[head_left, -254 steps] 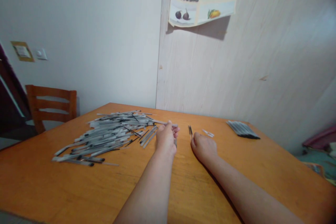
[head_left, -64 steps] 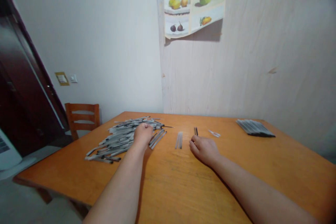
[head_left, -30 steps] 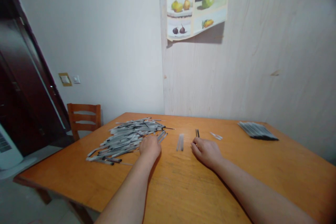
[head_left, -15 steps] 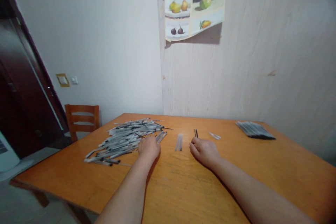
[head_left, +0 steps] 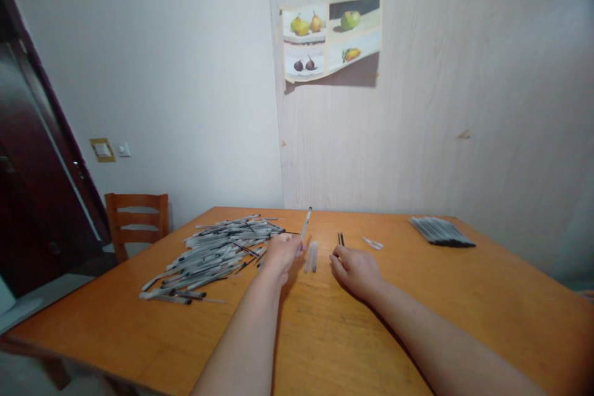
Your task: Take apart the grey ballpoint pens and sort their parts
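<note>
My left hand [head_left: 282, 255] is closed on a pale pen [head_left: 306, 223] with a dark tip, held tilted upright above the table. Just right of that hand, a few translucent tubes [head_left: 311, 258] lie side by side on the wood. My right hand [head_left: 355, 267] rests on the table, its fingers closed around dark thin sticks [head_left: 341, 239] whose ends stick out beyond the fingers. A large loose pile of pens [head_left: 218, 250] spreads to the left of my left hand.
The orange wooden table [head_left: 334, 334] stands against the wall. White-handled scissors or tweezers [head_left: 372, 244] lie beyond my right hand. A neat row of pens [head_left: 440, 232] is at the far right. A wooden chair [head_left: 138, 216] stands behind the left edge.
My left hand has moved right, away from the pile, and now holds up a pen. My right hand stays in about the same place. The view has shifted slightly.
</note>
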The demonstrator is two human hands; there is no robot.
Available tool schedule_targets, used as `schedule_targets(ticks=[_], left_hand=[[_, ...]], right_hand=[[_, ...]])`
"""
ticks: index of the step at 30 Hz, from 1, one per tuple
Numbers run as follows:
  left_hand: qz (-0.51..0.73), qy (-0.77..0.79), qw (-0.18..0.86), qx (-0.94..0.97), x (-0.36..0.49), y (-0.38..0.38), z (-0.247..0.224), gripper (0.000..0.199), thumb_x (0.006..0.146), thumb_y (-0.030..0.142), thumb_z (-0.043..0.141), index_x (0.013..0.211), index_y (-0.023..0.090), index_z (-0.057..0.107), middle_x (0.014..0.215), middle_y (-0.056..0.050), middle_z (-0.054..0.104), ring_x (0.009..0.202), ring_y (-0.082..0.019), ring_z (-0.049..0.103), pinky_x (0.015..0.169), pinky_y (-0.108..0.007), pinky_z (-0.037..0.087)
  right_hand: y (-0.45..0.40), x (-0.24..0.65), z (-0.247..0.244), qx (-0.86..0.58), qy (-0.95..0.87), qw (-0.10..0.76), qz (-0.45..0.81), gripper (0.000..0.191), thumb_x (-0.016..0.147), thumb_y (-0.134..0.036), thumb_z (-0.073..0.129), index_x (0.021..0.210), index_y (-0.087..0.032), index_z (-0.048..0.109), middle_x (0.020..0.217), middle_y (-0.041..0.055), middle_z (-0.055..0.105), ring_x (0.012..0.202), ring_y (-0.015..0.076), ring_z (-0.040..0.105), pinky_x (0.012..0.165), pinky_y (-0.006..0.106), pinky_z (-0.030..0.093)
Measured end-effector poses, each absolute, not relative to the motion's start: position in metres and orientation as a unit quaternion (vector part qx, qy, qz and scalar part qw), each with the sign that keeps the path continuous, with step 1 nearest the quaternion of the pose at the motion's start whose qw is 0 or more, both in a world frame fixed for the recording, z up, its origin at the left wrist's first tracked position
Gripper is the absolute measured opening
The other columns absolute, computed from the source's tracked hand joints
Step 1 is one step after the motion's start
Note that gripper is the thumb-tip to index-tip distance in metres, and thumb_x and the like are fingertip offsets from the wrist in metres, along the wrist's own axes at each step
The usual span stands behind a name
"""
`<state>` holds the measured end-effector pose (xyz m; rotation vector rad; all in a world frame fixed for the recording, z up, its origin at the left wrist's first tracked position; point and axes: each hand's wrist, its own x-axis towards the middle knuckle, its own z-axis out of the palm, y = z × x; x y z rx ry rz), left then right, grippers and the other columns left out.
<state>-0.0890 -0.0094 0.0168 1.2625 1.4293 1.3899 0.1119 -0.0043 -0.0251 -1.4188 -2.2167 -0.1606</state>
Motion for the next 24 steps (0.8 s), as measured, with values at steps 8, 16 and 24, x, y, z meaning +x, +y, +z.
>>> schedule_targets(ticks=[8,16,24], left_hand=[[0.59,0.447,0.537,0.405,-0.045,-0.008,0.009,0.02,0.068,0.034,0.065,0.072,0.015,0.06,0.069,-0.004,0.062,0.052,-0.008,0.05,0.052,-0.021,0.038],[0.567,0.408,0.578,0.422,-0.05,-0.017,0.013,0.019,0.07,0.029,0.07,0.073,0.015,0.058,0.069,-0.003,0.062,0.054,-0.008,0.051,0.051,-0.019,0.038],[0.514,0.419,0.572,0.482,-0.045,-0.019,0.016,0.013,0.07,0.024,0.066,0.072,0.015,0.058,0.066,-0.002,0.06,0.053,-0.008,0.05,0.052,-0.02,0.037]], right_hand=[[0.0,0.114,-0.026,-0.529,-0.797,0.287,-0.047,0.026,0.097,-0.035,0.044,0.088,-0.02,0.063,0.082,0.0054,0.072,0.069,0.0156,0.061,0.059,0.028,0.024],[0.01,0.121,-0.024,-0.543,-0.731,0.412,0.043,0.028,0.094,-0.038,0.045,0.082,-0.021,0.064,0.071,0.0033,0.067,0.064,0.0156,0.055,0.058,0.027,0.026],[0.026,0.148,0.002,-0.454,-0.554,0.601,0.354,0.045,0.089,-0.06,0.047,0.092,-0.017,0.062,0.06,-0.0024,0.056,0.048,0.0111,0.046,0.046,0.023,0.033]])
